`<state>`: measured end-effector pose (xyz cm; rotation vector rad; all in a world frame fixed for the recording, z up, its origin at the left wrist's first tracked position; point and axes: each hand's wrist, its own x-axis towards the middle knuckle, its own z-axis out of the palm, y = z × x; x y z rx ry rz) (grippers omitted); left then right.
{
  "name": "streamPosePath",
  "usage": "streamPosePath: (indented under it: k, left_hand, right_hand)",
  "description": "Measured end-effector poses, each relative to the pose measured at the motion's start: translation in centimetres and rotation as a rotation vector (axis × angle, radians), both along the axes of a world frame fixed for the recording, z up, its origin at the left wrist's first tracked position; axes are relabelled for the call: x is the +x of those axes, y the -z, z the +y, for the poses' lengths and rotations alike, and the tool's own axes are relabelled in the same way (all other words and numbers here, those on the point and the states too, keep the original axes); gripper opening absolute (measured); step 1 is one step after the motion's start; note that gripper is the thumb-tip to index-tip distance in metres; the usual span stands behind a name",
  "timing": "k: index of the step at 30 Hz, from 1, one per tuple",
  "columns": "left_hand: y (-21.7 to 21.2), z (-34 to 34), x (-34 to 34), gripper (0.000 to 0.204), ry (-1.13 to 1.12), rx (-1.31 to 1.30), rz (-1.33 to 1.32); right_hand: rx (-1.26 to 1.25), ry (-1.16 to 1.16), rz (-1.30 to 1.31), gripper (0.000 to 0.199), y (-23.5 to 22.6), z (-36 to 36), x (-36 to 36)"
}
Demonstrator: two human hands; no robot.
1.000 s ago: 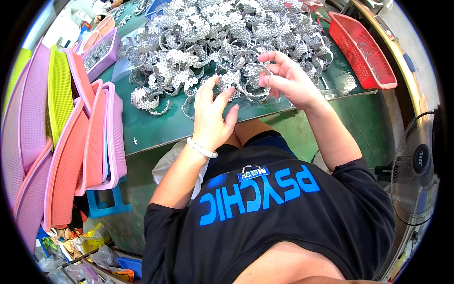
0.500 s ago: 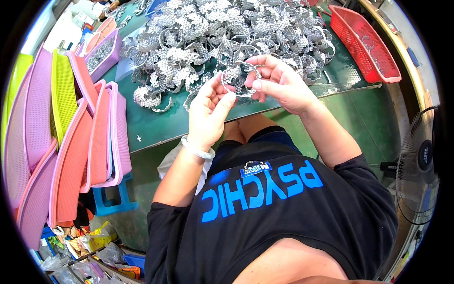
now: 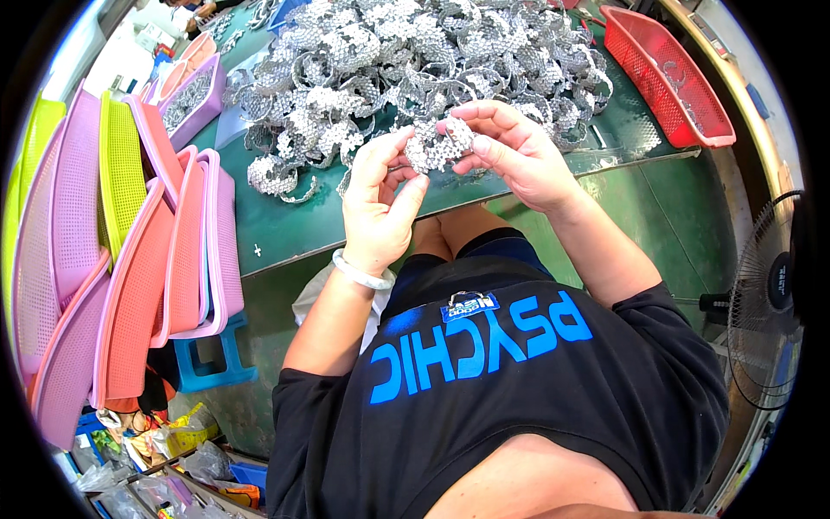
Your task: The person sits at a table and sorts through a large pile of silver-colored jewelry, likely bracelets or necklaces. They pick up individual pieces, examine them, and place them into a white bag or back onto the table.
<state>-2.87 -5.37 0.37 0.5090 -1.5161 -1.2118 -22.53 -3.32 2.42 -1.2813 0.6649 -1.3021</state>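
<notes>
Between my two hands is a curved silver openwork metal piece, band-like and perforated, held just above the near edge of the table. My left hand grips its left end between thumb and fingers. At its right end, the thumb and fingers of my right hand close on it. Right behind lies a large heap of similar silver metal pieces, many of them curled into rings. One ring-shaped piece sits at the heap's near left.
A red perforated basket stands at the table's right end. On the left are stacked purple, orange and green baskets and a purple tray of small silver parts. A blue stool is below; a black fan stands right.
The metal piece has been turned in my hands: its open ring shape showed before, and now its broad patterned face shows. Both hands stay in nearly the same place.
</notes>
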Motion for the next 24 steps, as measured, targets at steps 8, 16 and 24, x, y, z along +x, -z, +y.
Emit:
streamPosePath:
  k: [8,16,24]
  left_hand:
    - [-0.1,0.1,0.0,0.049,0.023,0.023,0.003]
    - [-0.9,0.1,0.4,0.042,0.108,0.32,0.106]
    - [-1.4,-0.1,0.7,0.032,0.179,0.574,0.173]
  right_hand:
    - [-0.043,0.029,0.05,0.035,0.2,0.4,-0.1]
    - [0.127,-0.066,-0.04,0.039,-0.6,1.0,-0.5]
    - [0.185,-0.014,0.012,0.037,-0.8,1.2,-0.3]
